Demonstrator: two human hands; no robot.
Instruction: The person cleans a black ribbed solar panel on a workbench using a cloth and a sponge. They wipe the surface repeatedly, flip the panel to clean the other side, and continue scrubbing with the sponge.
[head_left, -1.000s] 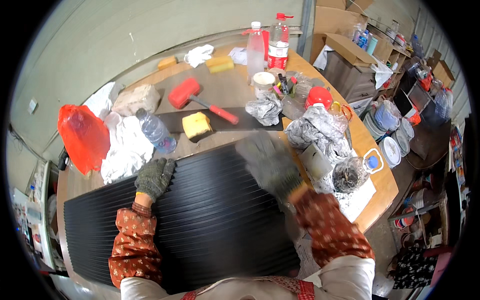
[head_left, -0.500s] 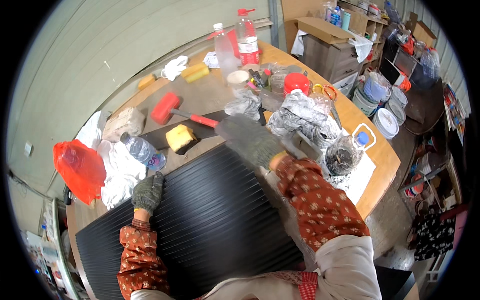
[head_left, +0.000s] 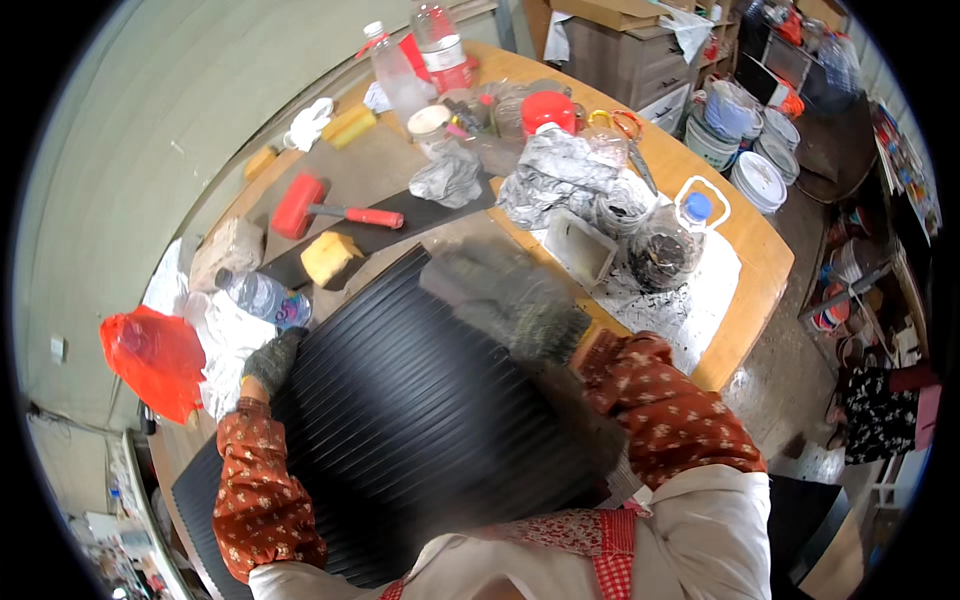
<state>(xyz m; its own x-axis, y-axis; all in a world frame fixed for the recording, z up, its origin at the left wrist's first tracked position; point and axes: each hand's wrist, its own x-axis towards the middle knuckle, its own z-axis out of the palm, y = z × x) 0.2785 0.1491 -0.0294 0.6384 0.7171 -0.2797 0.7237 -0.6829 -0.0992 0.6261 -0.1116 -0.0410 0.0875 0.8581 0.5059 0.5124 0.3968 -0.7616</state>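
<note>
A large black ribbed panel (head_left: 400,390) lies in front of me across the table. My left hand (head_left: 271,362), in a dark grey knit glove, is closed on its left edge. My right hand (head_left: 515,310), gloved alike, is over the panel's right edge; motion smears its fingers, so I cannot see whether it holds anything. Beyond the panel rest a rubber mallet (head_left: 296,206) with a red head and a yellow sponge (head_left: 329,258). A clear plastic bottle (head_left: 262,298) lies on its side just past my left hand.
At the left are a red plastic bag (head_left: 150,360), white cloth (head_left: 232,345) and a wrapped block (head_left: 226,254). To the right stand a grey rectangular tray (head_left: 580,247), a crumpled grey cloth (head_left: 555,172), a jug with dark contents (head_left: 665,252) and a red-lidded jar (head_left: 547,112).
My right hand has come away from the mallet's handle, nearer to me over the panel's right edge. My left hand stays at the panel's left edge. The whole view has shifted.
</note>
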